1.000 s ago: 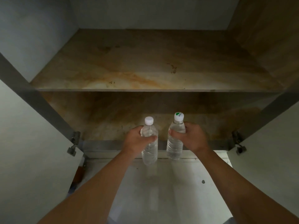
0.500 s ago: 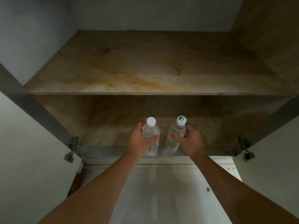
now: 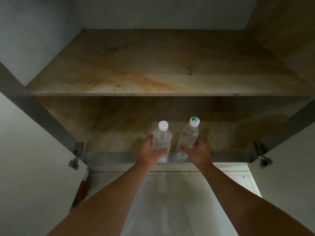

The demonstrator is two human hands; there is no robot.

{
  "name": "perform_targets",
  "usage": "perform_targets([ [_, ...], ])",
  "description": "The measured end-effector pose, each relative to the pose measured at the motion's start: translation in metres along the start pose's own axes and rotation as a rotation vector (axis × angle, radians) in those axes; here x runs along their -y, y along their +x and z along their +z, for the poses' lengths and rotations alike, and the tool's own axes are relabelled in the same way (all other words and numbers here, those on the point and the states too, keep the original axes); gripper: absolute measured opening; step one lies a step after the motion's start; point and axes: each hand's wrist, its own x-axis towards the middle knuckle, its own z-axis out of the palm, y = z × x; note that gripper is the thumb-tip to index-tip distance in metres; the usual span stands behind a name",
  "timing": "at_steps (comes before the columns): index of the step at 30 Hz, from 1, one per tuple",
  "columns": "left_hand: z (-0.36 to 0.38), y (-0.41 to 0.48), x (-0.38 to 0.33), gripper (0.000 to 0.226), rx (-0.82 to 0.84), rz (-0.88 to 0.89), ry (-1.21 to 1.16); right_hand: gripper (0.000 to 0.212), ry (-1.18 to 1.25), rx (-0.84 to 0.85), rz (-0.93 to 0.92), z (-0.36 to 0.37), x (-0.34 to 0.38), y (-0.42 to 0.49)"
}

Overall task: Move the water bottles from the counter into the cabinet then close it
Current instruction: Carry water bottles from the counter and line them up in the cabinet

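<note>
Open cabinet doors frame my view, the left door (image 3: 34, 167) swung wide on its hinge (image 3: 75, 155). Moving right, my left hand (image 3: 150, 150) is wrapped around a clear water bottle with a plain white cap (image 3: 162, 138), upright at the front edge of the lower shelf (image 3: 119, 133). Just beside it my right hand (image 3: 198, 151) grips the green-marked bottle (image 3: 188, 136), tilted slightly right. Farthest right hangs the right door (image 3: 289, 176).
</note>
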Motion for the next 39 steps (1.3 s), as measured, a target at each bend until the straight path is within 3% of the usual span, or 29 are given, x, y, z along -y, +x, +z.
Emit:
perform_targets([
  [5, -0.004, 0.009, -0.003, 0.046, 0.003, -0.057, 0.048, 0.03, -0.068, -0.009, 0.028, -0.011, 0.0, 0.004],
  [10, -0.007, 0.018, 0.003, 0.037, 0.019, -0.107, 0.09, 0.025, -0.18, 0.002, 0.109, -0.015, -0.001, 0.007],
  [18, -0.008, 0.024, 0.042, 0.045, -0.014, -0.256, 0.29, 0.062, -0.466, 0.004, 0.223, -0.004, -0.034, 0.002],
  [20, -0.008, 0.026, 0.043, 0.056, -0.041, -0.242, 0.325, 0.061, -0.493, -0.017, 0.222, 0.0, -0.036, 0.003],
  [24, -0.009, 0.031, 0.042, 0.055, -0.122, -0.159, 0.244, 0.055, -0.417, -0.032, 0.157, 0.007, -0.038, 0.006],
  [27, -0.013, 0.022, 0.064, 0.047, -0.015, -0.085, 0.119, 0.027, -0.298, 0.051, 0.023, 0.005, -0.041, -0.008],
  [29, -0.017, 0.011, 0.075, 0.046, 0.088, -0.043, 0.182, 0.018, -0.315, 0.138, -0.043, 0.001, -0.045, -0.021],
  [33, -0.01, -0.007, 0.072, 0.068, 0.211, 0.052, 0.271, 0.047, -0.27, 0.181, -0.04, 0.003, -0.045, -0.033],
  [37, 0.002, 0.004, 0.078, 0.088, 0.211, 0.078, 0.212, 0.058, -0.232, 0.173, -0.092, 0.013, -0.043, -0.022],
  [39, 0.008, 0.012, 0.08, 0.09, 0.196, 0.073, 0.146, 0.05, -0.183, 0.165, -0.077, 0.017, -0.039, -0.015],
])
